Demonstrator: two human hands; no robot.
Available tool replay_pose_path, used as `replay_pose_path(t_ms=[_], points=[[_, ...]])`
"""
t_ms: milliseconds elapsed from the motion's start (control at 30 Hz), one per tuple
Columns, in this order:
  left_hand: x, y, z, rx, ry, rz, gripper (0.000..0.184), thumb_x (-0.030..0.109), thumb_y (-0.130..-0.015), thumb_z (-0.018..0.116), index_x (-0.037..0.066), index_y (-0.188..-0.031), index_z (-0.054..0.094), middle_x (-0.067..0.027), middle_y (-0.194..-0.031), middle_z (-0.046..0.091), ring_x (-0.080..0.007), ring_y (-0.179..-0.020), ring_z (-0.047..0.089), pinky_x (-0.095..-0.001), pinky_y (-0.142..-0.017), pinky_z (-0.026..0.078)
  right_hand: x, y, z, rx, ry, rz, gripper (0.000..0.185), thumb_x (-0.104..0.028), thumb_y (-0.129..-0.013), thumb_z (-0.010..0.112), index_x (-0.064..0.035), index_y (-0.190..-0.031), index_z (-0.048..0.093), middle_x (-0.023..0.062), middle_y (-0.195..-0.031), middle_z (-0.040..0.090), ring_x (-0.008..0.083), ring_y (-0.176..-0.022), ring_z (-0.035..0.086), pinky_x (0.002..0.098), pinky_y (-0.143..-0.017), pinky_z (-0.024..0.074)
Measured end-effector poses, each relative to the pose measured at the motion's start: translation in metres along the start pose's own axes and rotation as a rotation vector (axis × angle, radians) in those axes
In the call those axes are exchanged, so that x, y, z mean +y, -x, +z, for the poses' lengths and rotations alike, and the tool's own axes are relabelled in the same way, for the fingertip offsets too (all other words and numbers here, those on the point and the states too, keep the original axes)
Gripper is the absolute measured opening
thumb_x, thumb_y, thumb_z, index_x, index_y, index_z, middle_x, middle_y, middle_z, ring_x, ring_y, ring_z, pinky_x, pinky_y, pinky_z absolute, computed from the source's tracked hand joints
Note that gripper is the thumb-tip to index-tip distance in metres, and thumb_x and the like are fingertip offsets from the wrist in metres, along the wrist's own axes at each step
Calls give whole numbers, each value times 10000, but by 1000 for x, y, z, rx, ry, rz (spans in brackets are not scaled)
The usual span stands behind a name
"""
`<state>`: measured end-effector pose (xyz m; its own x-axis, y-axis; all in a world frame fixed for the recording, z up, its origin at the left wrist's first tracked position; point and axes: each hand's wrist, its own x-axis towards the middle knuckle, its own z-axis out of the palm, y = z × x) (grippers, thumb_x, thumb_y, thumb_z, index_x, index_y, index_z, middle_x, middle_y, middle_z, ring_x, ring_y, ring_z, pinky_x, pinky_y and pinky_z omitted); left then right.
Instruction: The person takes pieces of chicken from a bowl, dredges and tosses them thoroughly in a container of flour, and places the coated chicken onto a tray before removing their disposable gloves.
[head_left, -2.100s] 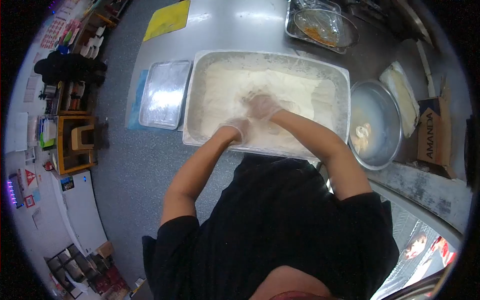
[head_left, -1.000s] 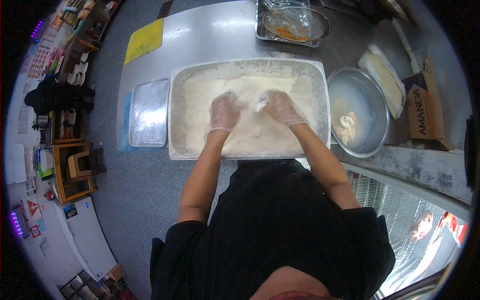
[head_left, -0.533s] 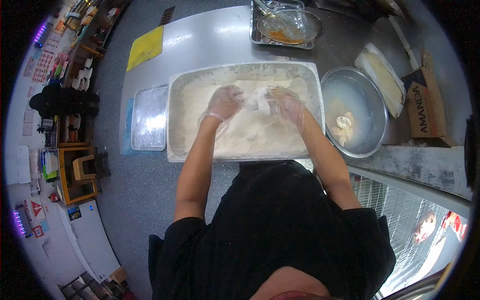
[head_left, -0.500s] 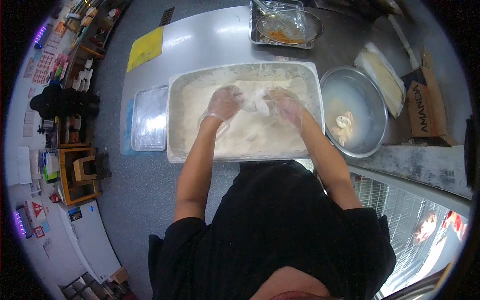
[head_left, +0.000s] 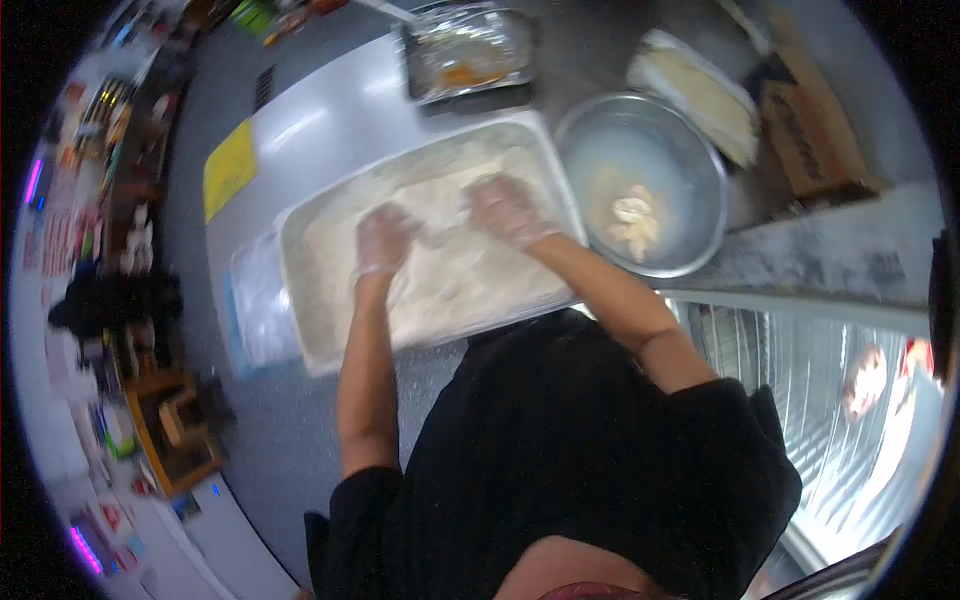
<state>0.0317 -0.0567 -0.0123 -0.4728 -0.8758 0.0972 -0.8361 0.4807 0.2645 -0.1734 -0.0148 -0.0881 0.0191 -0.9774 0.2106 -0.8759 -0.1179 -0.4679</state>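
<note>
A large rectangular tub [head_left: 290, 250] of pale flour [head_left: 440, 295] sits in front of me, and both my hands are inside it. Clear plastic gloves cover them. My left hand [head_left: 385, 238] is low over the flour near the tub's middle, its fingers smeared by motion. Farther right, my right hand [head_left: 505, 210] reaches to the flour close to the far side, also blurred. Between the hands is a pale floury patch; whether a piece lies there I cannot make out. Right of the tub, a steel bowl [head_left: 715, 225] holds cloudy liquid and pale, raw-looking pieces [head_left: 634, 222].
A metal tray [head_left: 265, 310] lies left of the tub on the steel table [head_left: 320, 120], with a yellow sheet [head_left: 230, 168] beyond. At the back is a tray [head_left: 415, 85] with orange powder. A white bag [head_left: 695, 95] and cardboard box [head_left: 815, 130] stand beyond the bowl.
My view has turned, shifting the tub left and tilting it. My hands, earlier close together around a white floury piece, are now farther apart and lower; that piece is no longer distinct.
</note>
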Motion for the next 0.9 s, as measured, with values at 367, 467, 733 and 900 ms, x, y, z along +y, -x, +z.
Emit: replay_pose_path(t_ms=[367, 467, 733, 900], points=[[109, -30, -11, -14, 377, 212, 139, 189, -759, 603, 70, -828, 590, -99, -824, 599, -252, -751, 573, -320, -668, 444, 27, 57, -236, 49, -106, 129, 340, -366, -722, 619, -79, -904, 636, 122, -886, 618, 282, -831, 580, 366, -765, 452], [163, -42, 0, -21, 388, 387, 164, 180, -762, 608, 74, -885, 582, -81, -840, 586, -242, -787, 558, -321, -714, 438, 64, 86, -239, -57, 83, 307, 270, -292, -737, 603, -67, -883, 634, 149, -902, 610, 311, -851, 580, 378, -759, 458], [238, -56, 110, -90, -20, 775, 146, 143, -767, 495, 106, -870, 591, -80, -864, 588, -216, -813, 578, -324, -718, 458, 134, 135, -219, 19, 57, 593, 197, -132, -757, 522, -17, -887, 616, 207, -961, 591, 345, -925, 556, 397, -823, 434], [226, -59, 100, -148, 400, 602, 145, 103, -771, 521, 88, -898, 590, -84, -926, 604, -202, -822, 588, -316, -738, 457, 115, 137, -246, 157, -75, 588, 217, -132, -777, 546, -37, -956, 624, 196, -964, 597, 333, -925, 563, 379, -814, 433]])
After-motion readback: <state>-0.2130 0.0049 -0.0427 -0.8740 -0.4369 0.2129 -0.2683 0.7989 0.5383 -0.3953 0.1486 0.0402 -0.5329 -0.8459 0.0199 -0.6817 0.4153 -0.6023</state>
